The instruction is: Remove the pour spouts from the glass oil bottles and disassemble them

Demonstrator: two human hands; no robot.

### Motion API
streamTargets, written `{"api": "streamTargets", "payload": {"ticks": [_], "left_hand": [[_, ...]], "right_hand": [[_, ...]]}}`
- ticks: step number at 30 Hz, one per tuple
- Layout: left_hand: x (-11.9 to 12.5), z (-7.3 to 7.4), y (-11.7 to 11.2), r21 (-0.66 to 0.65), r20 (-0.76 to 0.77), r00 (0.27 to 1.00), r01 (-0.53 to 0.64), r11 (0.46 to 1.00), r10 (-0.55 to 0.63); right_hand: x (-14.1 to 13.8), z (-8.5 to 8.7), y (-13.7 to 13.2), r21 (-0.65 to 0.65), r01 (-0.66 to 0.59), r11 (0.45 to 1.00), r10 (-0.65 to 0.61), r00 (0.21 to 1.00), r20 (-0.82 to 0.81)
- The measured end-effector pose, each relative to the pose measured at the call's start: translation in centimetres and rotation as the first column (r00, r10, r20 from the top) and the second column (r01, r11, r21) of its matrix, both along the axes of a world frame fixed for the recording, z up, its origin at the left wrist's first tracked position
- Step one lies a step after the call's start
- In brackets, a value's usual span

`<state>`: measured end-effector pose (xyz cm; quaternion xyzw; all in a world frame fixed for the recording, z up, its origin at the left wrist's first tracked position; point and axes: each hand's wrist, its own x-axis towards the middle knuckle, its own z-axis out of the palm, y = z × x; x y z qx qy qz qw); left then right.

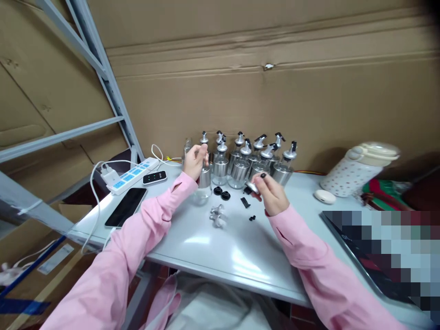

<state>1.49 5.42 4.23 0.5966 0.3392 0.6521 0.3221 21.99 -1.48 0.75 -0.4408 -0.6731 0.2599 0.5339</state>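
Note:
My left hand [195, 162] is closed around the upper part of a glass oil bottle [205, 176] with a metal sleeve, hiding its neck. Pinched in the fingers of my right hand [271, 195] is a silver pourer spout [253, 187] with black parts. Between the hands lie two black ring-shaped stoppers [225, 195], a black flap piece [245, 202] and tiny black parts [252, 218]. Closer to me sits a small cluster of silver spout pieces [217, 216]. Behind, several bottles with pourer tops [240, 172] stand upright, and a bare-necked bottle [187, 146] is at their left end.
On the left of the table [206, 243] are a power strip [134, 174], a phone [126, 207] and a small black device [154, 178]. To the right stand a dotted flask [357, 169], a white round case [324, 196] and a partly pixelated tablet-like item [347, 238]. Cardboard [257, 101] backs the table.

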Motion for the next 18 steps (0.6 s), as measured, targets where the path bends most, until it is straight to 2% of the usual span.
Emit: {"api": "streamTargets", "payload": {"ticks": [3,6,13,18], "left_hand": [[0.3,-1.3,2.7,0.034,-0.086,0.989,-0.118,0.992,0.121],[0.4,-2.4,4.4,0.039,-0.148,0.967,-0.203,0.978,0.207],[0.9,-3.3,7.2,0.024,-0.139,0.956,-0.259,0.966,0.260],[0.6,-4.2,8.6,0.111,-0.181,0.919,-0.336,0.935,0.351]], "right_hand": [[0.1,-0.5,0.2,-0.080,-0.068,0.994,0.073,0.996,0.053],[0.1,-0.7,0.3,-0.084,-0.070,0.994,0.073,0.997,0.029],[0.0,-0.3,0.1,-0.057,-0.036,0.998,0.036,0.999,-0.003],[-0.3,-0.3,0.1,-0.121,-0.102,0.987,0.098,0.994,-0.043]]}}
